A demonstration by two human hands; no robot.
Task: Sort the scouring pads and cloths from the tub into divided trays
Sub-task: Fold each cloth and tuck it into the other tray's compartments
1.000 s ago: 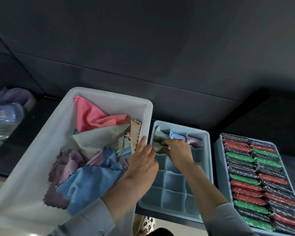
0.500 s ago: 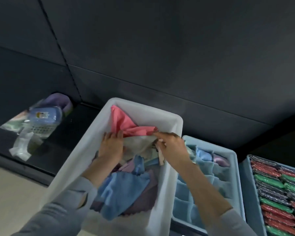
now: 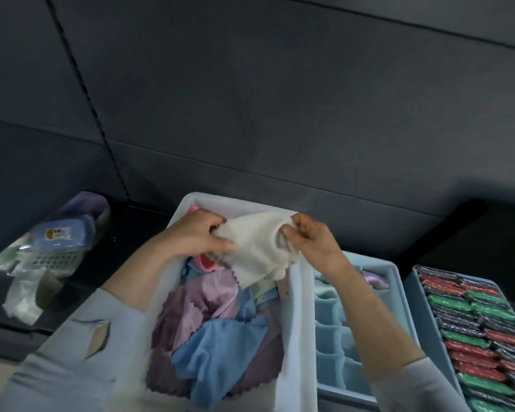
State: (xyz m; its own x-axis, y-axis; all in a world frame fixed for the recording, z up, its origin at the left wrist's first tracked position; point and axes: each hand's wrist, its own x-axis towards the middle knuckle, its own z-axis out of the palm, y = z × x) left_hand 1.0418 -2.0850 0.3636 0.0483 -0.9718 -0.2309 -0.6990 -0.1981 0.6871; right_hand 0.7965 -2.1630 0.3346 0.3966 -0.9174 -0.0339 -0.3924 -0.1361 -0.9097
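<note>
Dark padded wall panels (image 3: 280,99) rise behind a black counter (image 3: 137,230) on which a white tub (image 3: 298,322) sits, with two pale blue divided trays to its right. Both hands are raised over the far end of the tub, holding a cream cloth (image 3: 256,251) between them: the left hand (image 3: 197,236) has its fingers curled into one top corner with the thumb laid across the front, and the right hand (image 3: 309,239) pinches the opposite corner between thumb and bent fingers. Held by its upper edge like this, the cloth hangs open, probably so it can be folded small enough for a compartment. Below it the tub is heaped with loose cloths, a blue cloth (image 3: 220,352) and a purple cloth (image 3: 197,304) among them. The nearer tray (image 3: 399,281) holds a few folded cloths in its far cells, the rest bare. The farther tray (image 3: 411,283) is packed with rows of red, green and dark scouring pads (image 3: 482,331). At far left lies a wrapped blue basket (image 3: 60,242).
</note>
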